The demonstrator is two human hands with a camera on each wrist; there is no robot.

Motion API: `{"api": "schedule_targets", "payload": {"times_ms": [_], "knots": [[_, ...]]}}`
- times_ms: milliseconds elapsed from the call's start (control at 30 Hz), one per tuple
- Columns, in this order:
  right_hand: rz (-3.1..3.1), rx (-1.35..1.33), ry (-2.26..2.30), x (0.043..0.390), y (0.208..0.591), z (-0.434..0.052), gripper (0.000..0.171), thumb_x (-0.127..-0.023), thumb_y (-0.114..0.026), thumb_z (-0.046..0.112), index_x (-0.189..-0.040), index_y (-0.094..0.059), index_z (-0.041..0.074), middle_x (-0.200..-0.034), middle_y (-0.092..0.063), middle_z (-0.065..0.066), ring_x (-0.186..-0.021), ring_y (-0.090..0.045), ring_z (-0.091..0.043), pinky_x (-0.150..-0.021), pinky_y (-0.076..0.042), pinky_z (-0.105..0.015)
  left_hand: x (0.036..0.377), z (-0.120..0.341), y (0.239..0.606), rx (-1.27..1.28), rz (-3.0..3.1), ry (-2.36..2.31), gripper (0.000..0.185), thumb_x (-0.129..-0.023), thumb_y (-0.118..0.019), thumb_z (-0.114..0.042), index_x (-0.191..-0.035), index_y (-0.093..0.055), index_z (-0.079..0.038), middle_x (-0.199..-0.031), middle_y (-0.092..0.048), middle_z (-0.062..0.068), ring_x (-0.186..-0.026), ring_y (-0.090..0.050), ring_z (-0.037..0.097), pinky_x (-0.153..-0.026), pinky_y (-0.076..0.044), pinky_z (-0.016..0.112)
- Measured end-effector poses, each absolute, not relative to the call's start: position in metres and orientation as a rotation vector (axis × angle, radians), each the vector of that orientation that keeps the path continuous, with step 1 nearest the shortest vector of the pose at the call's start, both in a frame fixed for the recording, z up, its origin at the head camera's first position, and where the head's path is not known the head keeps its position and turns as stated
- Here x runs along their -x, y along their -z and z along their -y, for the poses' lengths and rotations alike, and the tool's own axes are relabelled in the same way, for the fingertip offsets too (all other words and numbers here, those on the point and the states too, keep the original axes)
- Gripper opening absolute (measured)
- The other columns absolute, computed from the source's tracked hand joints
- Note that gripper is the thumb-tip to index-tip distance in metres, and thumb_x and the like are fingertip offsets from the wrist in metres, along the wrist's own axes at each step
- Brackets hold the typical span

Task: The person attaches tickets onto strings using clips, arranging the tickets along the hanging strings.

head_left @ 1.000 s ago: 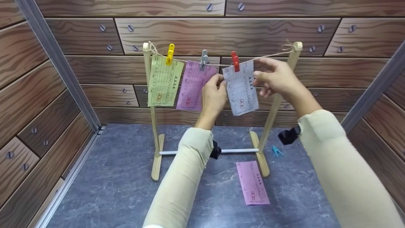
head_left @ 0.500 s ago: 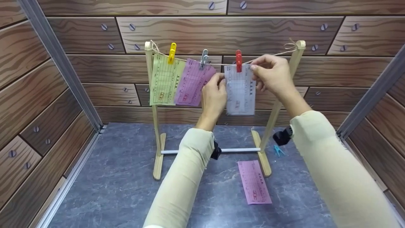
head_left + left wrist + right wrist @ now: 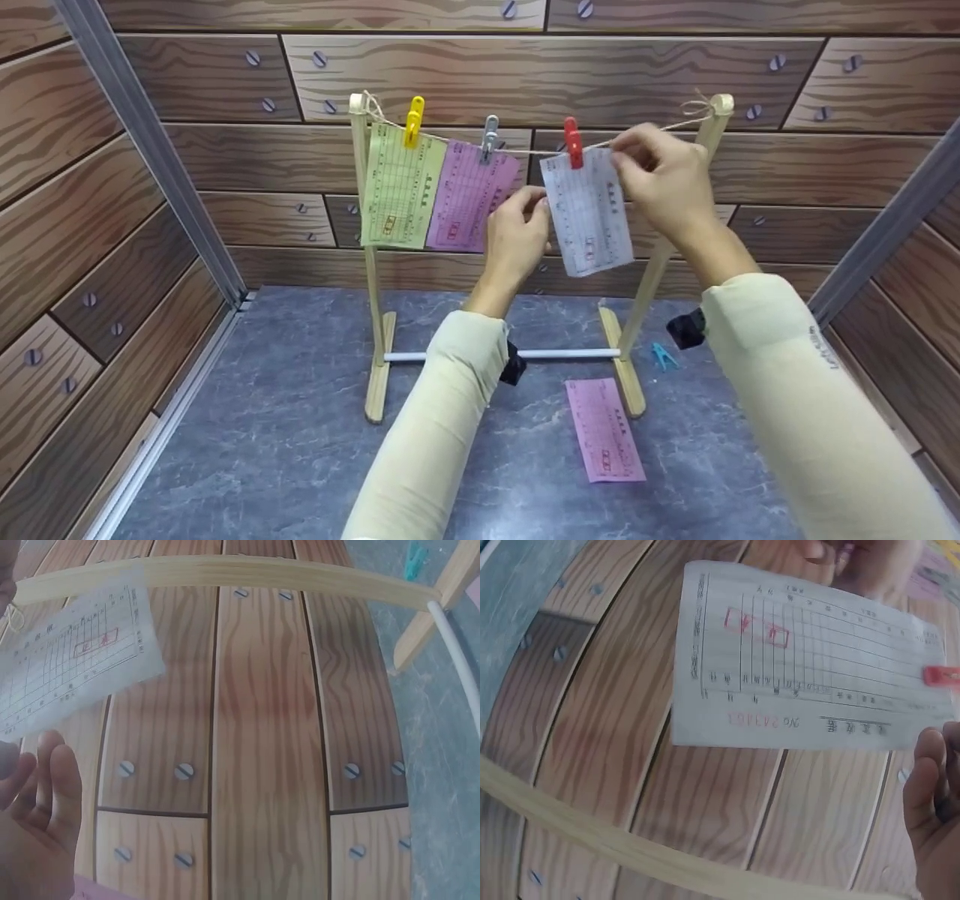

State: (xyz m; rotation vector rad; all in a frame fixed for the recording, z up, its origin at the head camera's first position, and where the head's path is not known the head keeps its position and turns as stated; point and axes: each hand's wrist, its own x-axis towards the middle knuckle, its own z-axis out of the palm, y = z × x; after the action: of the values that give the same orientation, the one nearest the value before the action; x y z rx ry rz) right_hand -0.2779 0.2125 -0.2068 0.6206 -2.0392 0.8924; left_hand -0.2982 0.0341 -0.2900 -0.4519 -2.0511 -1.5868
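A white receipt slip [image 3: 586, 214] hangs tilted from the string under a red clothespin [image 3: 573, 142]. My right hand [image 3: 667, 180] pinches its upper right corner, beside the clothespin. My left hand [image 3: 517, 232] is at the slip's left edge, thumb and fingers loosely bent, and overlaps part of a pink slip [image 3: 469, 196] held by a grey clothespin [image 3: 489, 139]. In the left wrist view the left fingers [image 3: 64, 787] sit just below the white slip's edge. Further left, a yellow clothespin [image 3: 414, 121] holds a green slip [image 3: 397, 187].
A wooden stand [image 3: 634, 390] with a white crossbar [image 3: 562, 353] carries the string between two posts. Another pink slip [image 3: 604, 431] lies on the grey marbled surface [image 3: 300, 420], with a blue clothespin [image 3: 663, 357] to the right. Wood-patterned walls [image 3: 450, 75] surround it.
The white slip has swung from tilted to upright and back to tilted. My right hand has gone from loosely spread beside it to pinching its corner. My left hand has shifted slightly right.
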Motion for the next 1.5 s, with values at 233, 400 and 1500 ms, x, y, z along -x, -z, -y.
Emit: {"api": "schedule_targets", "payload": {"times_ms": [233, 400, 1500], "knots": [[2.025, -0.357, -1.293, 0.264, 0.224, -0.24, 0.009, -0.094, -0.068, 0.006, -0.097, -0.071, -0.002, -0.065, -0.064, -0.005, -0.042, -0.054, -0.008, -0.038, -0.046, -0.021, 0.295, -0.033, 0.323, 0.425, 2.096, 1.734, 0.021, -0.104, -0.049, -0.006, -0.114, -0.067, -0.001, -0.071, -0.063, 0.009, -0.041, -0.055, 0.013, -0.04, -0.049, 0.029], [2.065, -0.269, -1.276, 0.264, 0.26, -0.27, 0.01, -0.095, -0.066, 0.004, -0.099, -0.069, -0.005, -0.065, -0.062, -0.002, -0.041, -0.052, -0.007, -0.039, -0.045, -0.02, 0.29, -0.032, 0.368, 0.388, 2.243, 1.825, 0.025, -0.102, -0.046, 0.002, -0.116, -0.066, 0.0, -0.081, -0.069, 0.011, -0.042, -0.054, 0.012, -0.042, -0.048, 0.027], [2.912, 0.456, -1.233, 0.264, 0.51, -0.365, 0.084, -0.095, -0.068, 0.044, -0.144, -0.035, -0.015, -0.132, -0.049, -0.038, -0.097, -0.061, -0.035, -0.077, -0.054, -0.043, 0.244, -0.104, 0.536, 0.243, 2.755, 0.913, 0.022, -0.076, -0.085, -0.018, -0.095, -0.075, -0.013, -0.091, -0.058, 0.004, -0.091, -0.058, 0.026, -0.077, -0.046, 0.041]]}}
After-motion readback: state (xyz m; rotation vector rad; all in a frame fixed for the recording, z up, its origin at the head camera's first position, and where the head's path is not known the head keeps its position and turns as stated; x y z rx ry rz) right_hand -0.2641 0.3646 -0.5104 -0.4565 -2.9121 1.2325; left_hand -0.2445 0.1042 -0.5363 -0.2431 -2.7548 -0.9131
